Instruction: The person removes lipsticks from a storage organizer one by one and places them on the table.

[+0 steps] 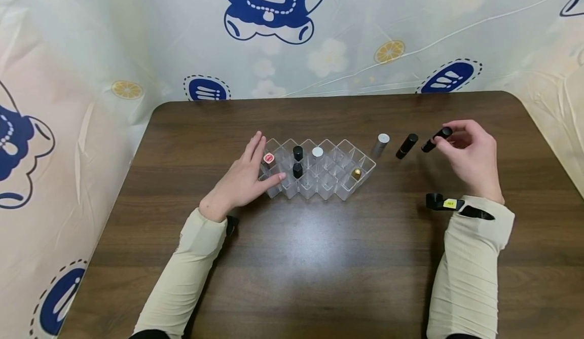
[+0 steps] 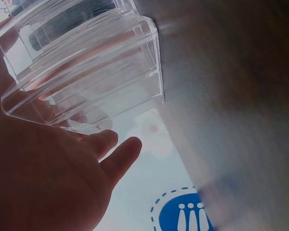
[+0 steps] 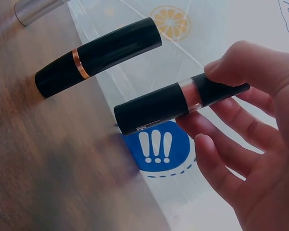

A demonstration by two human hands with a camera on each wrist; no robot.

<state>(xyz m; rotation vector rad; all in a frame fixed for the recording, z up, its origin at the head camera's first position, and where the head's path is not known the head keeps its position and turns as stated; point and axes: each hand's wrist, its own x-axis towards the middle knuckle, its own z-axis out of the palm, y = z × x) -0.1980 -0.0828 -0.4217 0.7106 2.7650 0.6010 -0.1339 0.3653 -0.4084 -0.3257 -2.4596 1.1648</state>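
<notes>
A clear divided lipstick organizer (image 1: 326, 181) stands mid-table. My left hand (image 1: 242, 179) lies against its left end, fingers straight and thumb spread along the front; in the left wrist view the palm (image 2: 48, 168) is close beside the clear wall (image 2: 111, 72). Over on the right, my right hand (image 1: 472, 154) pinches the upper part of a black lipstick (image 3: 151, 107) with a pinkish clear band, between thumb and fingers. This lipstick stands nearly upright, its lower end at or just above the table. Left of it stand a black lipstick (image 3: 115, 48) with a gold ring and a silver tube (image 1: 380, 145).
Inside the organizer are a red-topped tube (image 1: 268, 158), two black-capped tubes, one white-topped tube (image 1: 317, 152) and one gold-topped tube (image 1: 357, 173). The brown wooden table (image 1: 319, 268) ends at a patterned curtain (image 1: 150, 35) behind and at the sides.
</notes>
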